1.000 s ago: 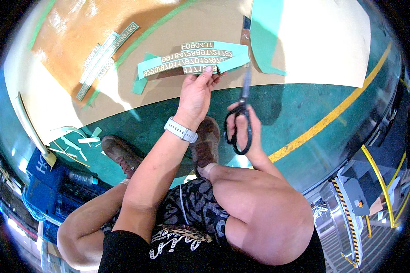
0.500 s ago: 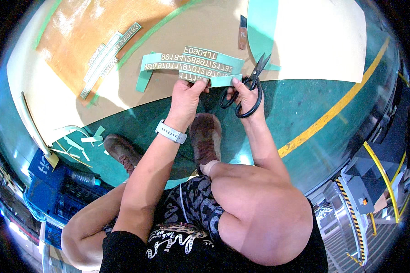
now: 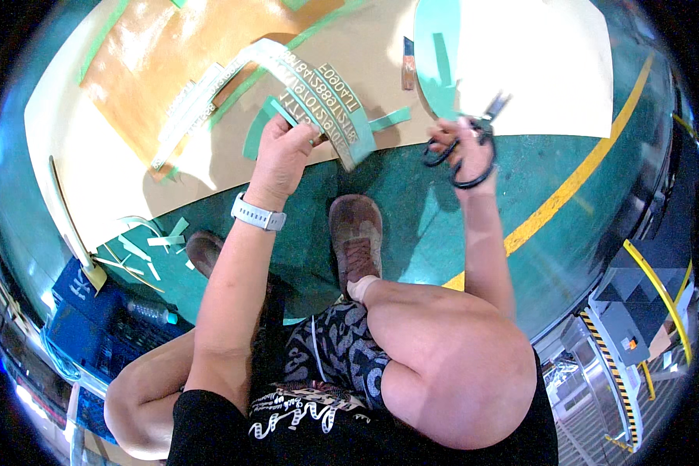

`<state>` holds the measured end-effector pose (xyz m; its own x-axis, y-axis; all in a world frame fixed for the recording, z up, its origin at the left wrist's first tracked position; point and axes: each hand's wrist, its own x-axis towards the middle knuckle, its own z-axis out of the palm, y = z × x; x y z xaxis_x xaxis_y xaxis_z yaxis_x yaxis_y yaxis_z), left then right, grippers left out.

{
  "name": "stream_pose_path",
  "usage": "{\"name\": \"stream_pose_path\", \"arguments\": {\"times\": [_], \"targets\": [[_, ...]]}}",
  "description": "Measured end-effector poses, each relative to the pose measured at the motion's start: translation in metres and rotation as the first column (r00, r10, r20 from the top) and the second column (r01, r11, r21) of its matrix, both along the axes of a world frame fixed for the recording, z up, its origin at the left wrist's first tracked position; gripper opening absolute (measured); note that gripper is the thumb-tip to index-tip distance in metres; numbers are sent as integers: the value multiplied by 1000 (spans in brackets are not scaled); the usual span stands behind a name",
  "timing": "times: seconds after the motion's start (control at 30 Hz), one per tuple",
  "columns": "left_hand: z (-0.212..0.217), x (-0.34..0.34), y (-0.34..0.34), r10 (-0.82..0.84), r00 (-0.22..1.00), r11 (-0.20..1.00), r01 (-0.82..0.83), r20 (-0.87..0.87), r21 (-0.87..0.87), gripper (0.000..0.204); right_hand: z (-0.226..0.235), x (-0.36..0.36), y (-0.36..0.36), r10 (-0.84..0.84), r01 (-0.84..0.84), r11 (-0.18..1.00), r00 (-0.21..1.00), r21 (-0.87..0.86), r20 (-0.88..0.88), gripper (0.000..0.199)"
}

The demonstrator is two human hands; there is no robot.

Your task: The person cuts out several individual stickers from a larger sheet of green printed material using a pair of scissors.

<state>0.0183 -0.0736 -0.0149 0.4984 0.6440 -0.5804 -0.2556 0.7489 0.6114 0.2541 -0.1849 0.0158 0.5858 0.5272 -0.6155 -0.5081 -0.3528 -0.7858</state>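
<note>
Far left: pale offcuts lie on the green floor. Next, a lettered strip rests across the orange area. Centre: the left hand is closed in a pinch on the near edge of the lettered green strips, held fanned above the brown paper — support them without creasing. Right: the right hand curls around the scissors' black handles, blades well apart from the strips — steady both before bringing them together.
</note>
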Motion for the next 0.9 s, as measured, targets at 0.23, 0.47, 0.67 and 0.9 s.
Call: {"name": "stream_pose_path", "arguments": {"times": [0.23,0.47,0.67,0.9], "targets": [[9,9,5,-82,984,992,95,156,-78,25,-14,-61,26,509,-508,859,839,-58,195,46],[0,-4,10,-352,935,932,346,-45,-108,31,-4,-61,24,532,-522,845,794,-118,294,39],[0,0,6,-355,933,932,347,-67,-102,18,-17,-60,21,465,-493,870,799,-27,381,38],[-7,2,4,-323,945,941,314,-48,-128,8,-19,-59,22,505,-508,854,755,-112,418,39]]}}
